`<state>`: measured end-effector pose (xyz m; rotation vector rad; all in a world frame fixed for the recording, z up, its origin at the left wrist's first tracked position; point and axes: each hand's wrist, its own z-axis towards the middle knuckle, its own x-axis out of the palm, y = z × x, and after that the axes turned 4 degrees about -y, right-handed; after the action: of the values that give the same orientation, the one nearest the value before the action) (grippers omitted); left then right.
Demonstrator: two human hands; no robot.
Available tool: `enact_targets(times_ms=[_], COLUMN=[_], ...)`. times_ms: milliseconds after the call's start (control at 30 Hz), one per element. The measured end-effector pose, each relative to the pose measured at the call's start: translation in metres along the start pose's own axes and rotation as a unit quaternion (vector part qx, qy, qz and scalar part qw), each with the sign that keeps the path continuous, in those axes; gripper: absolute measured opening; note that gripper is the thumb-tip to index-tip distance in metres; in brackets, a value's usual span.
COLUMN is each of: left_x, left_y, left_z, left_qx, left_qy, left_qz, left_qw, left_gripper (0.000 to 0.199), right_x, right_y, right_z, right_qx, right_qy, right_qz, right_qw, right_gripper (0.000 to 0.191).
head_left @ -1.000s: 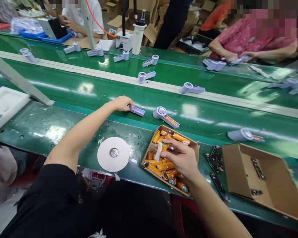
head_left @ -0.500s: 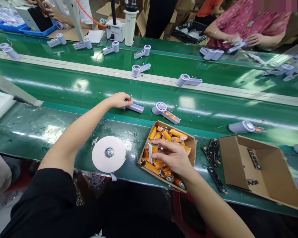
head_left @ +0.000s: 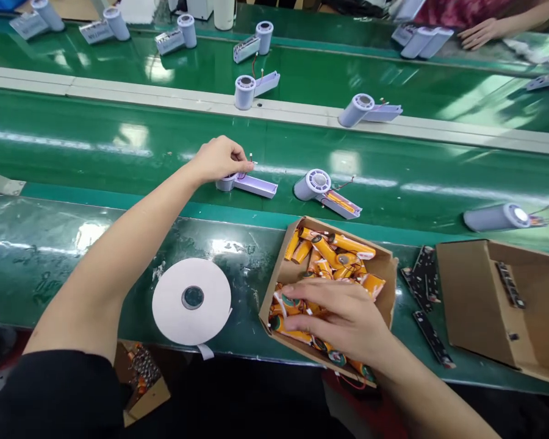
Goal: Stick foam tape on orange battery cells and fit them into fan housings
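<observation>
My left hand [head_left: 220,160] is closed in a pinch at the thin wires [head_left: 251,160] of a lavender handheld fan housing [head_left: 256,186]. The housing lies on the green belt, its hollow handle pointing right and its round head partly under my fingers. My right hand [head_left: 348,314] is over a cardboard box [head_left: 388,299] of orange cylindrical batteries [head_left: 338,259]. Its thumb and fingers close around a green-ended orange battery [head_left: 293,300], mostly hidden by the hand. A white strip [head_left: 280,303] stands at that battery's end.
To the right, another fan housing [head_left: 313,185] has an orange battery in its handle. A white tape roll [head_left: 169,305] lies left of the box. Black circuit boards [head_left: 432,341] lie beside an open carton [head_left: 476,299]. A co-worker's hand [head_left: 482,33] rests across the line.
The view has tilted down and come closer. My left fingers have lifted slightly off the fan head toward its wires. My right hand stays over the battery box.
</observation>
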<state>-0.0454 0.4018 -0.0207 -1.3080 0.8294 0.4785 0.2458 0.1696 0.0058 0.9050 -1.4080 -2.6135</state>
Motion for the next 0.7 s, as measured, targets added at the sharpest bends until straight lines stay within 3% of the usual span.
enact_targets(times_ms=[333, 533, 700], left_x=[0.003, -0.002, 0.003], left_y=[-0.007, -0.013, -0.008], left_z=[0.007, 0.017, 0.023], left_qx=[0.006, 0.024, 0.025], left_qy=[0.060, 0.143, 0.156], left_qz=[-0.038, -0.057, -0.053], left_qw=[0.997, 0.988, 0.986], left_gripper=[0.043, 0.030, 0.029], right_x=[-0.006, -0.012, -0.020], right_y=[0.005, 0.007, 0.004], right_z=[0.002, 0.004, -0.010], right_qx=[-0.031, -0.019, -0.006], right_qy=[0.092, 0.127, 0.183], right_qz=[0.018, 0.049, 0.000], right_qw=[0.995, 0.990, 0.983], right_gripper=[0.029, 0.040, 0.045])
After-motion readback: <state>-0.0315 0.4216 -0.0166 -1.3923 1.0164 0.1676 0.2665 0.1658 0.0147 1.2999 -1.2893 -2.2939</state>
